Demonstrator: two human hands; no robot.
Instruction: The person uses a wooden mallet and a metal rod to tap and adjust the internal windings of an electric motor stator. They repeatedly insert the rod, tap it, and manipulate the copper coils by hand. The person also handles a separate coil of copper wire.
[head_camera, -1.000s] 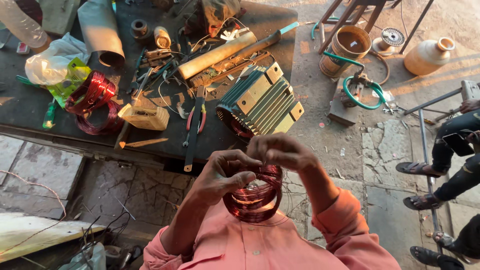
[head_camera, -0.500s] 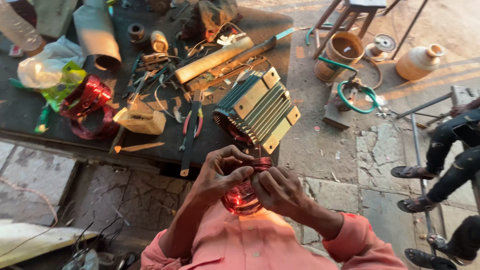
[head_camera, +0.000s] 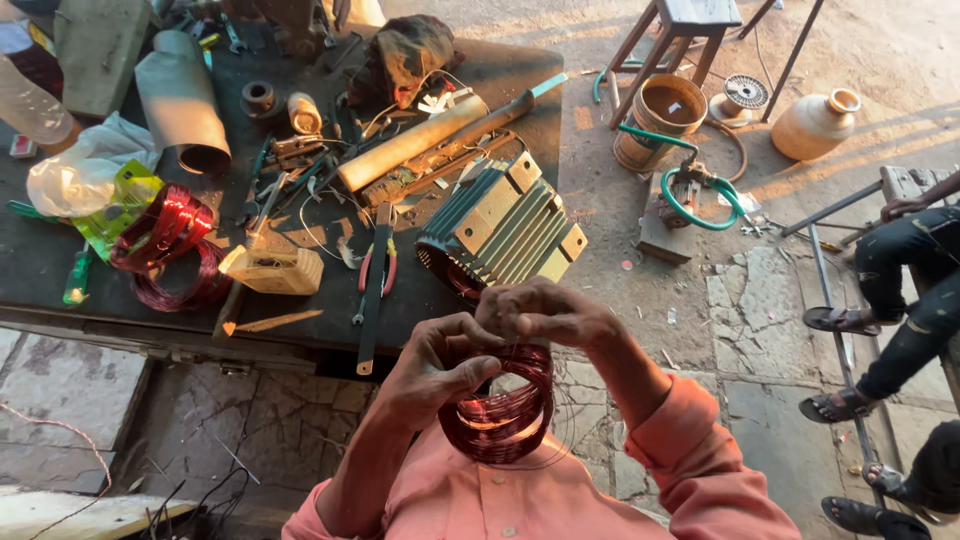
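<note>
Close before the chest, below the desk edge: coil of red copper wire hanging as an upright loop, flat face toward the camera. Left hand closed on upper left arc, thumb and fingers pinched on strands. Right hand closed over the top, knuckles up, just above and touching. Both grips narrow, holding wire. Loop's bulk hangs downward from both; neither hand clearly nearer. Finned motor housing on desk just beyond.

A dark workbench (much cluttered) bears a finned motor housing, pliers and red wire coils.
</note>
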